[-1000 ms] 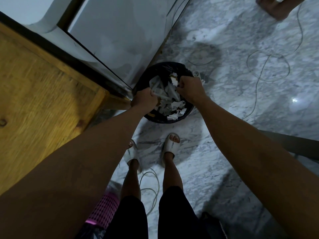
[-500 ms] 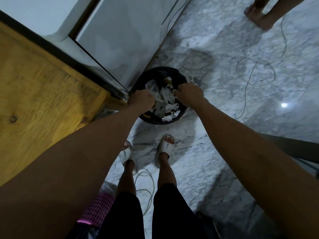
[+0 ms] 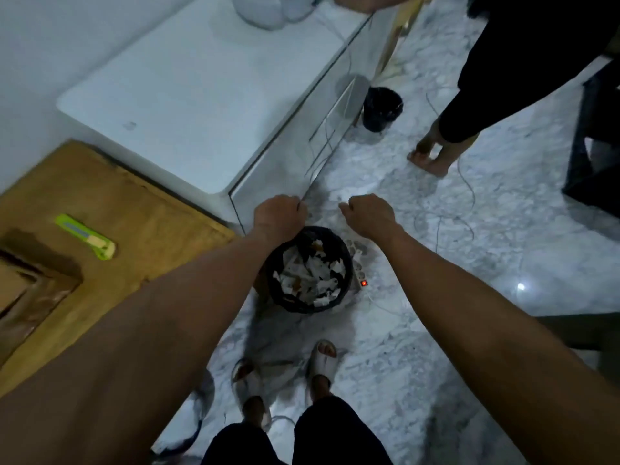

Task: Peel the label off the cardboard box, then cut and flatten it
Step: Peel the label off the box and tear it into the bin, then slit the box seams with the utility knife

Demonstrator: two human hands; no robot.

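Observation:
My left hand [image 3: 278, 214] and my right hand [image 3: 367, 213] hover side by side above the floor, just beyond a black waste bin [image 3: 339, 245]. Both have curled fingers, and nothing shows in either. White torn label scraps [image 3: 312, 276] fill the bin. On the wooden table [image 3: 141, 216] to the left lies a green utility knife [image 3: 88, 237]. At the left edge of the table, part of the brown cardboard box [image 3: 27, 290] shows, with the rest cut off by the frame.
A white cabinet [image 3: 201, 95] stands behind the table. A power strip with a red light [image 3: 361, 280] lies by the bin, and thin cables run over the marble floor. A second black bin [image 3: 380, 109] and another person's feet [image 3: 431, 159] are farther back.
Both hands have lifted out of the bin and now hover above and beyond it. The view has pulled back, showing the table top, knife and box.

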